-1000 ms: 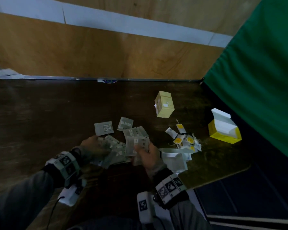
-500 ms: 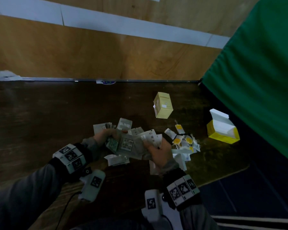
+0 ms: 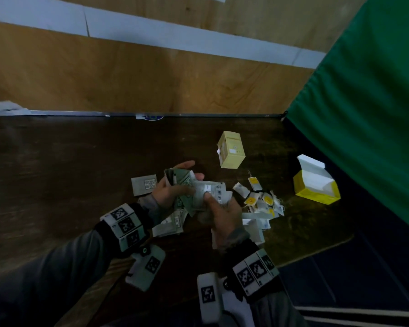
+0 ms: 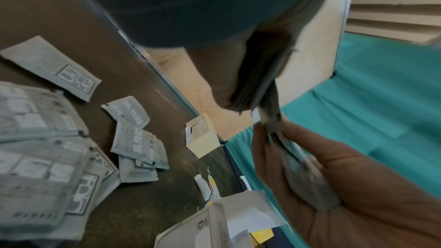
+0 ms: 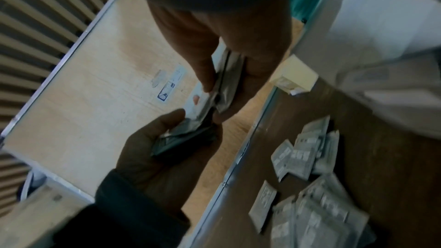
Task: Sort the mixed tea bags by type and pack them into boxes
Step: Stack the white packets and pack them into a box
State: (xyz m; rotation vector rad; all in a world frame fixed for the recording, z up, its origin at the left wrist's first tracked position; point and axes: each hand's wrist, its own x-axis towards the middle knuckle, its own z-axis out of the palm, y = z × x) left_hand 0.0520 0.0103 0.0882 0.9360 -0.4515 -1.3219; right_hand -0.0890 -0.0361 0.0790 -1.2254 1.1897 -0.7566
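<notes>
Both hands are raised above the dark wooden worktop and share one stack of grey tea-bag sachets.

Left hand: the palm cradles the stack from below and the left, with the thumb curled onto it. One finger extends straight toward the back wall.

Right hand: thumb and fingers pinch a fanned group of sachets at the right side of the same stack. The right wrist view shows these sachets edge-on, clamped between thumb and fingers.

Items on the worktop:
- One grey sachet lies flat just left of the left hand.
- Further loose grey sachets lie below the hands; the left wrist view shows several of them overlapping.
- A heap of unwrapped tea bags with yellow tags lies to the right of the right hand.
- A closed pale yellow box stands behind the heap, apart from it.
- An open bright yellow box, with its white lid flap raised, sits near the right edge, beside a green curtain.
</notes>
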